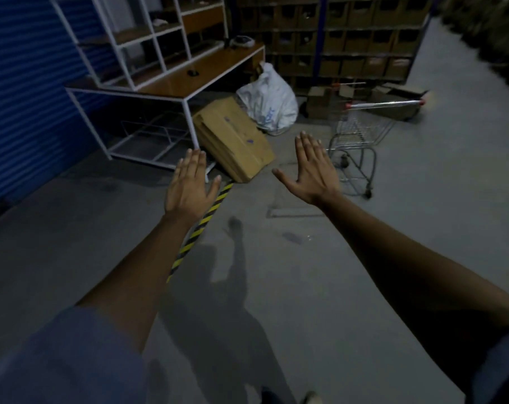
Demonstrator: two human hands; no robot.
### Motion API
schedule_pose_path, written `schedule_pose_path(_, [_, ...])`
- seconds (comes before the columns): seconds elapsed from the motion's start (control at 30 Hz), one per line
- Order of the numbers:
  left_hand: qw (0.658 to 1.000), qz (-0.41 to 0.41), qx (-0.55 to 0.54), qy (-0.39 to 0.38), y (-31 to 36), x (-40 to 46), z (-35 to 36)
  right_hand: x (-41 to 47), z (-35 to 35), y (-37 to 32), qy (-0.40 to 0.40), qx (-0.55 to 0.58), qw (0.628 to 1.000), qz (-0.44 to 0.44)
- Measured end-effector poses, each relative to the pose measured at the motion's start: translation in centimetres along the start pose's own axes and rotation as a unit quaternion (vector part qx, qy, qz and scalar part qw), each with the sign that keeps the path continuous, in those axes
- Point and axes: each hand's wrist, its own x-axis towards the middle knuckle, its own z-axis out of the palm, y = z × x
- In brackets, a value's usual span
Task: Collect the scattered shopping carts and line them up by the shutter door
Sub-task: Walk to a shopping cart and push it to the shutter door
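A small wire shopping cart (359, 132) with a chrome handle and red end caps stands on the grey floor at the right, a short way beyond my right hand. The blue shutter door (23, 91) fills the left edge of the view. Both my arms are stretched forward, palms down. My left hand (189, 185) is flat with the fingers together and holds nothing. My right hand (311, 167) has its fingers spread and is empty too. Neither hand touches the cart.
A white-framed wooden desk with shelves (166, 68) stands against the shutter. Flattened cardboard (233, 138) and a white plastic bag (270, 103) lie beside it. Yellow-black hazard tape (201, 223) runs across the floor. Racks of cardboard boxes (349, 39) line the back wall.
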Motion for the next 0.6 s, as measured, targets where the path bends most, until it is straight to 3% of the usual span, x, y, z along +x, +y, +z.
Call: schedule_pose_path(0.6, [0.985,0.143,-0.093,0.008,24.3,16.5,9.8,-0.6,-3.7,25.1,0.009,-0.08,0.989,0.121])
